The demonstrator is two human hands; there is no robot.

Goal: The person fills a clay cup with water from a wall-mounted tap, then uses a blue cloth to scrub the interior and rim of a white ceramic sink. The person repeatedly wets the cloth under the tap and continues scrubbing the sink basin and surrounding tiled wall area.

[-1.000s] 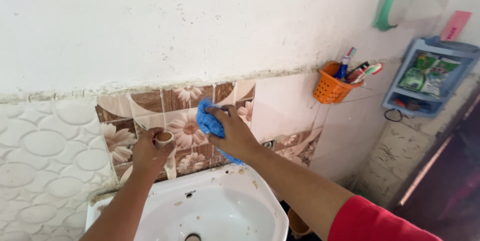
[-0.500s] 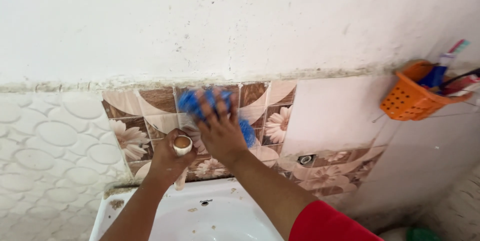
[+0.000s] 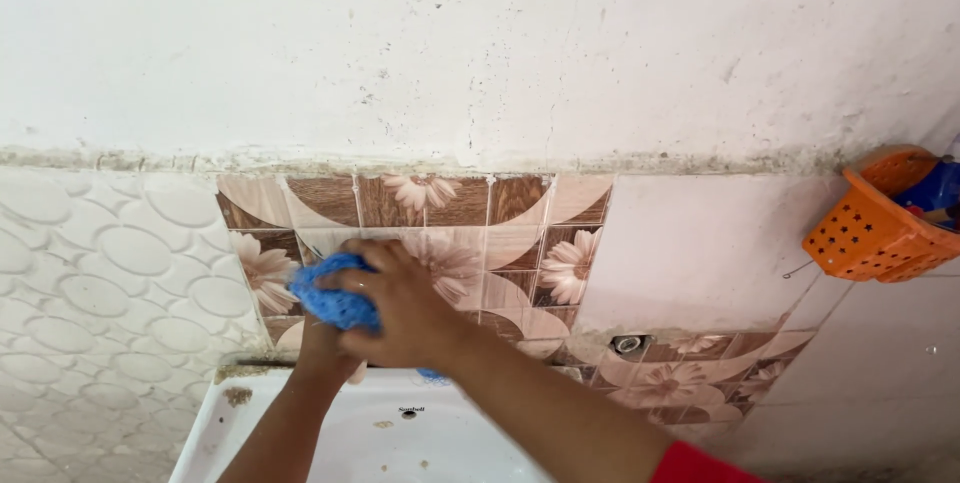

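My right hand (image 3: pixel 405 308) presses a blue scrubbing cloth (image 3: pixel 330 301) against the brown flower-patterned tiles (image 3: pixel 520 243) above a white sink (image 3: pixel 290 433). The cloth bulges out to the left of my fingers. My left hand (image 3: pixel 318 341) reaches up from the sink and is mostly hidden behind the right hand. It stays where the small white tap (image 3: pixel 357 374) stands, and only a pale sliver of the tap shows below my right palm.
An orange perforated basket (image 3: pixel 870 233) holding blue items hangs on the wall at the right. A round metal fitting (image 3: pixel 628 345) sits in the tiles right of the sink. White embossed oval tiles (image 3: pixel 100 293) cover the left wall, with stained plaster above.
My right hand has swept the blue cloth down and left across the tiles, now covering my left hand and the tap. The view has shifted left, so the basket sits at the frame's edge.
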